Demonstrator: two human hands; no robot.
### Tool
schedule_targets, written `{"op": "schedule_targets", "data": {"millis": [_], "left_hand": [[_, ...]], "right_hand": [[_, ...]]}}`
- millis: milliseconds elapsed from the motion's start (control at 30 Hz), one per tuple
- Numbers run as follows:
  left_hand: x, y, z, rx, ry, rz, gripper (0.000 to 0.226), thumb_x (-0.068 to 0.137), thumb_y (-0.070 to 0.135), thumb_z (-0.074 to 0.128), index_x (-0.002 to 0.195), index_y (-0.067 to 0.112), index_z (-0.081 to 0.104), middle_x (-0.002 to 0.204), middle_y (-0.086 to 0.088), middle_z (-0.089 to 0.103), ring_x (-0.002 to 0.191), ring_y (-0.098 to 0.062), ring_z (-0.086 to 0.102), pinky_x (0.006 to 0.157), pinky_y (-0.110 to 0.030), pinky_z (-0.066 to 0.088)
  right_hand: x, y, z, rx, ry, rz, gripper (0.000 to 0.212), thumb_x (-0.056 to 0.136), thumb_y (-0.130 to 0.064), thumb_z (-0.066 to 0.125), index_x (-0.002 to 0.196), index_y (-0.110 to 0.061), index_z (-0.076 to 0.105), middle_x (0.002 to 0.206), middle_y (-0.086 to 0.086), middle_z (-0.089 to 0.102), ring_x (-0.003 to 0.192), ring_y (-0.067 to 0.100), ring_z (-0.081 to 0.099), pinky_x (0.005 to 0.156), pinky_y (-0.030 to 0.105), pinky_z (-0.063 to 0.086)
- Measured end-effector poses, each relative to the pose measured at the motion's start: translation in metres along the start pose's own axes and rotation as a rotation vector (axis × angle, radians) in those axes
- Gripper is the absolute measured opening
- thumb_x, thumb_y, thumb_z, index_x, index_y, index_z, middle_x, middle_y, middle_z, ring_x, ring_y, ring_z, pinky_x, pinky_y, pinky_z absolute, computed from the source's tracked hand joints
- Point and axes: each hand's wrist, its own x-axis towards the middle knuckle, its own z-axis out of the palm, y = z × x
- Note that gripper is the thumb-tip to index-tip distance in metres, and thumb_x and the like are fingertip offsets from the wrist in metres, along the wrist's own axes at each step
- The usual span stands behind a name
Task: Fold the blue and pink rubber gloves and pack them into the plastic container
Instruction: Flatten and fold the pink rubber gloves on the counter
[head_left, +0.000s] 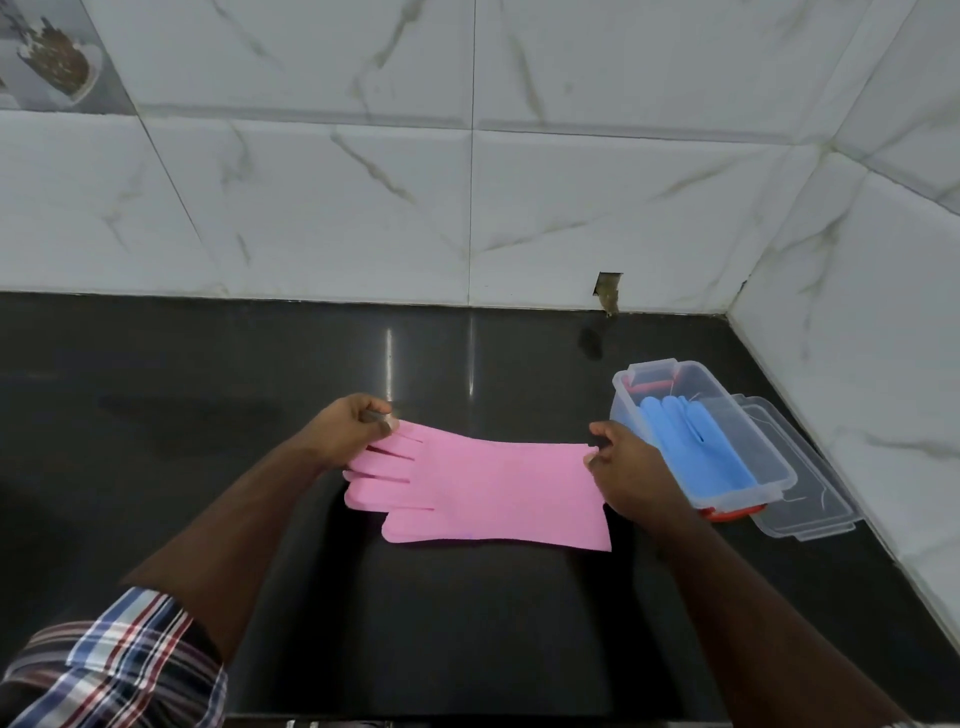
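The pink rubber gloves (488, 493) lie flat and stretched out on the black counter, fingers to the left, cuff to the right. My left hand (345, 431) pinches the fingertips at the far left corner. My right hand (626, 467) pinches the far corner of the cuff. To the right stands the clear plastic container (779, 486) with red clips. The blue gloves (696, 441) lie folded inside it.
The container's clear lid (810, 506) lies flat on the counter right of the container. The black counter (208, 415) ends at white marble-tile walls behind and on the right. A chipped hole (607, 293) sits at the back wall's base.
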Motion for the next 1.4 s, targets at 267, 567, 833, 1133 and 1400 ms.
{"op": "schedule_targets", "data": {"millis": [267,567,833,1133,1400], "left_hand": [[-0.007,-0.020,0.006,-0.138,0.033,-0.032,0.033,0.086,-0.007,0.060,0.112,0.012,0.067,0.106,-0.015,0.072,0.089,-0.021,0.067,0.081,-0.038,0.056],[-0.010,-0.023,0.011,-0.274,0.114,-0.110,0.032,0.081,-0.004,0.058,0.105,0.015,0.069,0.103,-0.011,0.071,0.087,-0.019,0.062,0.079,-0.033,0.051],[-0.008,-0.023,0.012,-0.291,0.170,-0.142,0.033,0.080,-0.001,0.057,0.105,0.016,0.068,0.098,-0.009,0.069,0.086,-0.021,0.061,0.082,-0.037,0.053],[-0.004,-0.024,0.014,-0.340,0.217,-0.206,0.029,0.085,0.000,0.053,0.106,0.015,0.067,0.096,-0.006,0.067,0.080,-0.020,0.061,0.068,-0.032,0.050],[-0.003,-0.024,0.014,-0.346,0.221,-0.235,0.030,0.085,0.002,0.053,0.107,0.016,0.066,0.090,-0.005,0.065,0.077,-0.021,0.058,0.067,-0.036,0.047]], "right_hand": [[-0.003,0.003,-0.002,0.131,0.083,-0.051,0.036,0.096,-0.024,0.060,0.131,-0.030,0.054,0.135,-0.005,0.056,0.121,0.017,0.054,0.107,0.034,0.041],[0.001,-0.001,0.001,0.225,0.111,-0.019,0.028,0.099,-0.021,0.055,0.125,-0.031,0.058,0.132,-0.007,0.054,0.111,0.011,0.048,0.106,0.032,0.039],[0.016,0.006,0.021,0.369,0.120,0.073,0.021,0.095,-0.014,0.062,0.111,-0.027,0.066,0.119,-0.005,0.060,0.103,0.011,0.051,0.100,0.034,0.046],[0.030,0.009,0.029,0.753,-0.003,0.285,0.019,0.093,-0.007,0.062,0.103,-0.021,0.070,0.119,-0.004,0.058,0.114,0.020,0.052,0.102,0.046,0.050],[0.030,0.013,0.031,1.025,-0.125,0.405,0.021,0.094,0.000,0.058,0.103,-0.015,0.070,0.118,0.005,0.060,0.108,0.026,0.061,0.074,0.037,0.059]]}}
